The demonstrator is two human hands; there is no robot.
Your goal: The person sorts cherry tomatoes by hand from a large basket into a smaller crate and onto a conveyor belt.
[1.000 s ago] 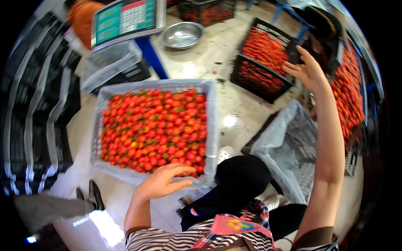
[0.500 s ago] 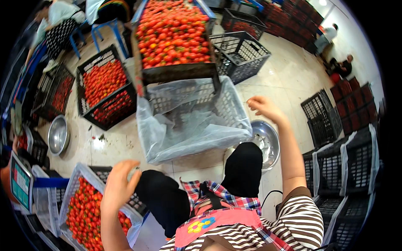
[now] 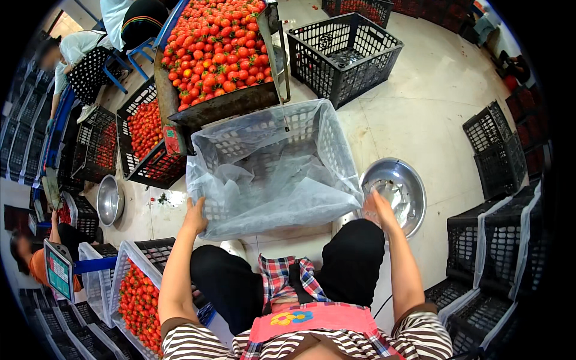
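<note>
A crate (image 3: 273, 225) lined with translucent plastic film stands in front of my knees, with only the film visible inside. My left hand (image 3: 195, 219) is closed on its left side near the front corner, some fingers hidden against the film. At the right front corner, my right hand (image 3: 381, 211) grips the crate's side, its fingers slightly blurred. A steel bowl (image 3: 414, 210) with a little debris in it lies below and beside that hand. Beyond the crate, a metal chute (image 3: 210, 109) full of small red tomatoes (image 3: 222, 60) slopes down toward the crate's far left edge.
At left stand a black crate of tomatoes (image 3: 144, 129), another steel bowl (image 3: 110, 201) and a lined crate of tomatoes (image 3: 139, 294) by a scale display (image 3: 59, 270). A black crate (image 3: 345, 60) stands beyond. Lined crates (image 3: 492, 246) are stacked at right. Other people sit at left.
Both hands have come down from the air onto the sides of the lined crate. My view has shifted, so the chute now appears farther left and the right bowl shows more fully.
</note>
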